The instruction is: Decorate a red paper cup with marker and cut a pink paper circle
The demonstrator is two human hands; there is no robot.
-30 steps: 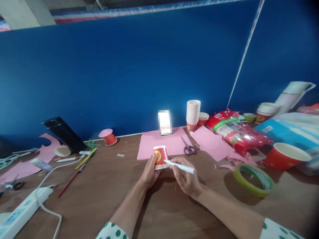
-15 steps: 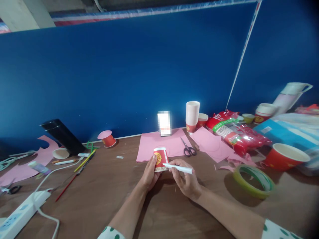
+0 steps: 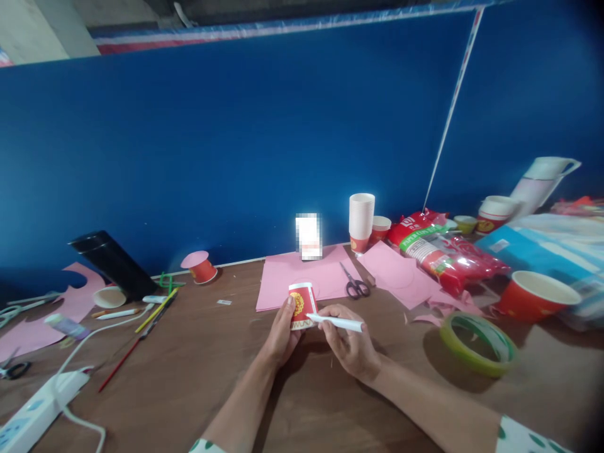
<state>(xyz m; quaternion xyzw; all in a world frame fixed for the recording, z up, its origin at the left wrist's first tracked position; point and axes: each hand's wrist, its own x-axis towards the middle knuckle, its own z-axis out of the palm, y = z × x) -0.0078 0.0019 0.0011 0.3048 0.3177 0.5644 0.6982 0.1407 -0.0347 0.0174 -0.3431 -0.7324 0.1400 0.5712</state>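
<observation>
My left hand (image 3: 282, 333) is wrapped round a small red paper cup (image 3: 302, 304) with a yellow emblem, held upside down on the brown table (image 3: 198, 377). My right hand (image 3: 349, 346) pinches a white pen (image 3: 337, 323), its tip touching the cup's lower right side. Just beyond the cup lies a pink paper sheet (image 3: 287, 277), and black scissors (image 3: 355, 286) rest on its right edge.
A stack of white cups (image 3: 361, 220), a red cup packet (image 3: 436, 248), a red bowl (image 3: 538, 296) and a green tape roll (image 3: 476, 335) lie to the right. On the left are another upturned red cup (image 3: 201, 267), a black box (image 3: 113, 264), pencils (image 3: 151, 308) and a power strip (image 3: 38, 412).
The view has drifted slightly. The pen has tilted flatter and its tip sits lower on the cup. Both hands keep their grip.
</observation>
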